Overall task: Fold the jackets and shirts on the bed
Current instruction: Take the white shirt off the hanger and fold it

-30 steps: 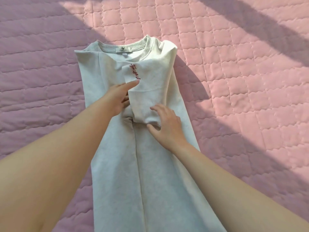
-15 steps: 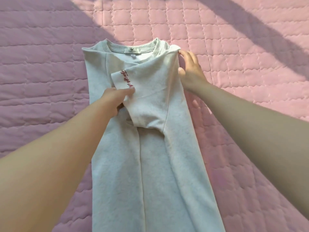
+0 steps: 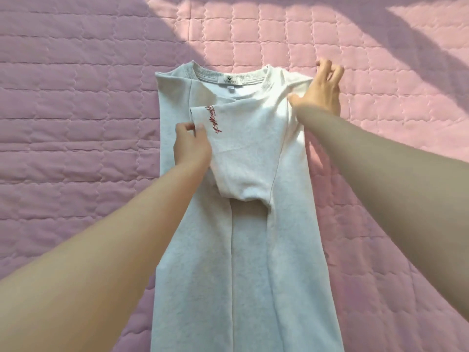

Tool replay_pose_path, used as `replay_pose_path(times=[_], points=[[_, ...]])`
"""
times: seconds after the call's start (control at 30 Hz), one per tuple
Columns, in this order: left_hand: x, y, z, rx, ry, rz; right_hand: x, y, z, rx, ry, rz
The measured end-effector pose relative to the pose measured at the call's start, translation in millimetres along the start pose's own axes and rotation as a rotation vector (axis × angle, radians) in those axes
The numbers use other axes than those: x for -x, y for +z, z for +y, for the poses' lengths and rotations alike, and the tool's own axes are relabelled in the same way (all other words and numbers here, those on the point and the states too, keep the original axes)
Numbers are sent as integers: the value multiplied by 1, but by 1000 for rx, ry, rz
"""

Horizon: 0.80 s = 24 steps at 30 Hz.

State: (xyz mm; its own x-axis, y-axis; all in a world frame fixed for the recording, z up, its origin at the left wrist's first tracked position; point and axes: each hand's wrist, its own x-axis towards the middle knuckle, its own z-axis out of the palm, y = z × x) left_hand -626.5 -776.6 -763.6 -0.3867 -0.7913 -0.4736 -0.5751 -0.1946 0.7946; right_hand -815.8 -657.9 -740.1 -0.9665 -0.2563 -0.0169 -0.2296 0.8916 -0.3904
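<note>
Head camera: left hand (image 3: 192, 146) pinches the folded sleeve (image 3: 243, 141) of a pale grey sweatshirt (image 3: 253, 250); right hand (image 3: 320, 90) grips its shoulder, on a pink quilted bedspread (image 3: 76, 123).

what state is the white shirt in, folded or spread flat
Partly folded. The shirt has both sides turned in to a long strip, a sleeve laid across the chest; its lower half lies unfolded.
</note>
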Motion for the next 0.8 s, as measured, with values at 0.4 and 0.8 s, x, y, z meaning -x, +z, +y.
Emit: replay_pose_path(times=[0.4,0.8], points=[[16,-7,-36,-253,65,-126,174,53,75,151,-432,-366],[145,-19,-88,-326,135,-118,351,9,126,206,-265,-433]])
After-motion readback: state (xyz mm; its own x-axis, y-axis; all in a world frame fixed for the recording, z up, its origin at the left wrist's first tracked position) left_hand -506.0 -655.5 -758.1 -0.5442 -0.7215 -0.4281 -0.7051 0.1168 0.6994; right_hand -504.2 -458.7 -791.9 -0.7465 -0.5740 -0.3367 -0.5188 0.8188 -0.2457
